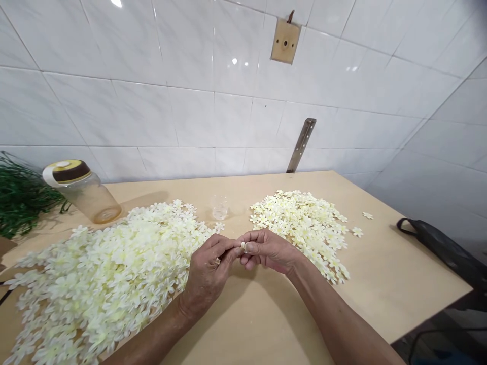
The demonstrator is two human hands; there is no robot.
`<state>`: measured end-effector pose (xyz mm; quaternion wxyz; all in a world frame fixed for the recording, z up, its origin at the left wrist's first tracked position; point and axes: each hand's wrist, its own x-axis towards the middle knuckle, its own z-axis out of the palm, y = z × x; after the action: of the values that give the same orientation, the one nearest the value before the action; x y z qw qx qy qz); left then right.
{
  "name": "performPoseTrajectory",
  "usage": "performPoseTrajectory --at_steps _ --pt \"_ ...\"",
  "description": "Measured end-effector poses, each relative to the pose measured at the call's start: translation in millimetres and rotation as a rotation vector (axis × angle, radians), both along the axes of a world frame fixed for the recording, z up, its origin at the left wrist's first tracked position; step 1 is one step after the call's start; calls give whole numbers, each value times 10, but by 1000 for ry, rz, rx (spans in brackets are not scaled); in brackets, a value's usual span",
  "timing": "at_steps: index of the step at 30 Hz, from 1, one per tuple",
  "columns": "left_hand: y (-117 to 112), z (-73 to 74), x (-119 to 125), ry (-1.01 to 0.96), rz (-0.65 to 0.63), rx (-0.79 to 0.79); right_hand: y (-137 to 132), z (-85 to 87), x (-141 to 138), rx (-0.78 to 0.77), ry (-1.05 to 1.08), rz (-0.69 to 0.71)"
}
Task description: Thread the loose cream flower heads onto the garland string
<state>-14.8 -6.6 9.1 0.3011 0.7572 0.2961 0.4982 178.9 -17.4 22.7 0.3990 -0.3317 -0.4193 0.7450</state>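
Note:
My left hand point(208, 274) and my right hand point(271, 251) meet fingertip to fingertip above the table. Both are closed in a pinch on a small whitish piece point(244, 246); the fingers cover most of it, so I cannot tell its exact kind. Beside my left hand spreads a large heap of pale yellow-white artificial flowers point(125, 268). Beyond my right hand lies a second, smaller pile of flat flower pieces point(300, 218). A small clear cup point(219, 207) stands behind my hands, between the two piles.
A clear bottle with a brown and yellow lid point(89, 195) stands at the back left, near green artificial foliage point(23, 197). Two loose flowers point(357, 232) lie right of the smaller pile. A black bag-like object point(437, 243) is past the table's right edge point(411, 220). Behind rises a tiled wall point(190, 116).

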Motion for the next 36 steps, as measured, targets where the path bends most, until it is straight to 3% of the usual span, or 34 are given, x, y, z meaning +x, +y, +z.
performPoseTrajectory --at_steps 3,9,16,22,28,36 --pt "0 19 -4 -6 -21 -18 1 -23 26 26 10 9" --pt "-6 34 41 -170 -84 -281 -1 -33 13 42 68 -9" --pt "-14 -3 27 -101 -57 -146 13 -100 -26 -10 38 -14" --pt "-9 -15 3 -47 -13 -50 -20 -88 -151 68 -47 -149" --pt "-8 -12 34 -73 14 -203 -16 -52 -220 165 -123 -250" --pt "-1 -56 60 -118 44 -349 14 27 -91 137 -223 -405"
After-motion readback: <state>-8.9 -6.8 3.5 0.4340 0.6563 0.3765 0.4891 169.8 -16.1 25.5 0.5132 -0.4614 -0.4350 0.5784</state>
